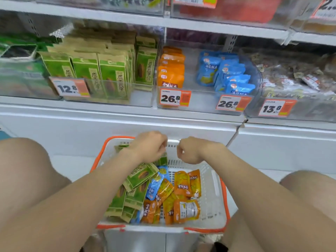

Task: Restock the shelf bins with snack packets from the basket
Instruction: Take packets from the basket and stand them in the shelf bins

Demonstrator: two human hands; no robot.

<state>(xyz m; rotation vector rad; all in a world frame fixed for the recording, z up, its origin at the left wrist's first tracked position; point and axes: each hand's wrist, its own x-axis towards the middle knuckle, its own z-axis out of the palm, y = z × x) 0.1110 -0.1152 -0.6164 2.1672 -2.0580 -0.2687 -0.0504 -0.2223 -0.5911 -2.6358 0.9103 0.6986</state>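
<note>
Snack packets (181, 184) of green paper and blue and orange foil heaped in white orange-rimmed plastic basket (216, 190) below clear shelf bins (141, 95), left hand (147, 147) grip pinching one green packet (163, 159), likely for lifting out, right hand (191, 151) grip curled on nothing.

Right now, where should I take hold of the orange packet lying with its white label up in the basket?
Pinch the orange packet by its right edge, coming from above right. It lies flat on top, label up; that edge borders bare basket floor, while other packets crowd its left.
</note>
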